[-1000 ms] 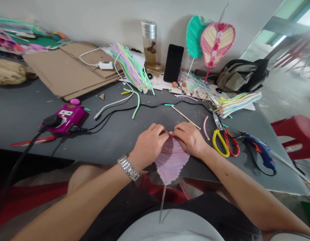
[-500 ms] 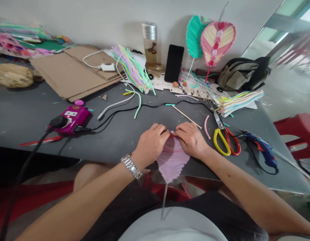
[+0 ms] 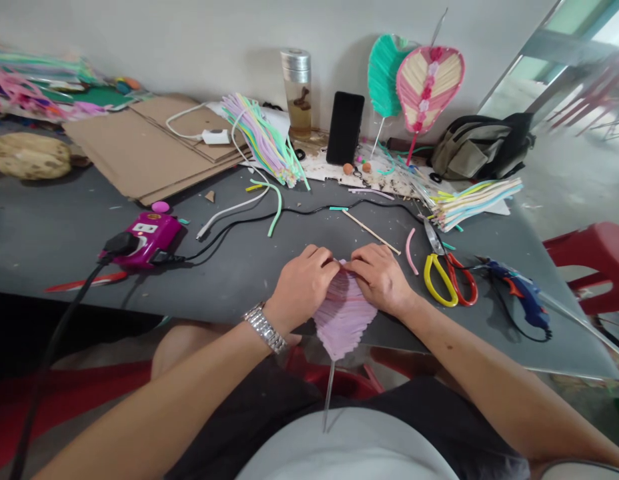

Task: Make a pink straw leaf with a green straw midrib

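Between my hands is a lilac fan (image 3: 343, 320) made of side-by-side fuzzy strips, its wire handle pointing down toward my lap. My left hand (image 3: 304, 287), with a metal watch on the wrist, pinches the fan's far edge from the left. From the right, my right hand (image 3: 378, 280) pinches that same edge, the fingertips of both hands almost meeting. Whatever small piece lies under the fingertips is hidden. A thin wooden stick (image 3: 372, 232) and a short pink strip (image 3: 412, 252) lie just beyond my right hand.
Scissors (image 3: 442, 277) and a blue glue gun (image 3: 522, 293) lie to the right. A purple power socket (image 3: 149, 237) sits left, its black cord crossing the table. Behind stand a bottle (image 3: 297, 93), a phone (image 3: 345, 127) and a pink-cream fan (image 3: 429, 87). Cardboard (image 3: 144, 147) lies at the back left.
The view has shifted slightly. Both hands stay pinched at the fan's far edge, with hardly any visible movement.
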Available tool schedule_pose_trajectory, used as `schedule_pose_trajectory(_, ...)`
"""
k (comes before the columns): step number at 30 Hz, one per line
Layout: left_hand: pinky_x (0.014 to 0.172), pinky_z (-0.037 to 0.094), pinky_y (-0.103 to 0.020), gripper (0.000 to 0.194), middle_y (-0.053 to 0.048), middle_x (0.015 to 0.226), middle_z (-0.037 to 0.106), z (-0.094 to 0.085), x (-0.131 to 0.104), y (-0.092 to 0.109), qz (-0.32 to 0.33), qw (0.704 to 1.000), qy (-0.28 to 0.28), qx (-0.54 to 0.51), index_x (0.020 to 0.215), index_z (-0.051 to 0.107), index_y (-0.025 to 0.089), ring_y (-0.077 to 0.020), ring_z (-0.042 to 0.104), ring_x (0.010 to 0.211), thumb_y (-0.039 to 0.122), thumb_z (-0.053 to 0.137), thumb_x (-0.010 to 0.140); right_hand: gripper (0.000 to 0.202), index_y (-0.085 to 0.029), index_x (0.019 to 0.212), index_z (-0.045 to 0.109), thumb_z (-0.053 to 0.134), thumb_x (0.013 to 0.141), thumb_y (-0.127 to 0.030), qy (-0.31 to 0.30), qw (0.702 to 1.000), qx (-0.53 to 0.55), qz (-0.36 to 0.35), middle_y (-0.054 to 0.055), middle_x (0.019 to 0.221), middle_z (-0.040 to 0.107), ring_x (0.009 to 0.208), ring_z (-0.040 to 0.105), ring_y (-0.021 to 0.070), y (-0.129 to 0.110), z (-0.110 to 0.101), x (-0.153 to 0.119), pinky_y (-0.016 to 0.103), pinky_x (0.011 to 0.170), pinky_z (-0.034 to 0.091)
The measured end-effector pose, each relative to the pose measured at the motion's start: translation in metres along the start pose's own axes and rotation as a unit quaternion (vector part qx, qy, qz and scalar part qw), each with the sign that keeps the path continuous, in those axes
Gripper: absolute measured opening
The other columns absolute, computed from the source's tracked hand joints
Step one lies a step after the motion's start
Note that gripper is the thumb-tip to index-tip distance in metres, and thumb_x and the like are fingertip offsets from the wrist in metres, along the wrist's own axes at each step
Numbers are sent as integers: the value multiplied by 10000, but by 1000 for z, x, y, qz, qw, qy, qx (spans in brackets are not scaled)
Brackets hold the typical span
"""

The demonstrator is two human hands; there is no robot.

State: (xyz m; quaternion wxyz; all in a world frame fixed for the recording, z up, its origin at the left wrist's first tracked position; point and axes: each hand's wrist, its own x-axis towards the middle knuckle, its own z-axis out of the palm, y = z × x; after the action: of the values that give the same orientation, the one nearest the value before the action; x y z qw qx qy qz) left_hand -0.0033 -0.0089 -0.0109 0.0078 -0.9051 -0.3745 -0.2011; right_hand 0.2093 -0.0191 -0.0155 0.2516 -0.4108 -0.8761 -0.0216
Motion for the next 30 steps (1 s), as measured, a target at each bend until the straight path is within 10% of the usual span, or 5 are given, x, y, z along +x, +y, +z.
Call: schedule_pose_trajectory(30,732,478,-325,191,-75,984,656,2,-1,-1,4,1000,4,2,1000,712,161,-223,537,914,149,521,998,247,-182,972,742,507,968,-106,-5,1000,7,7,74,938,673,907,562,214,3,2,-1,360,798,357)
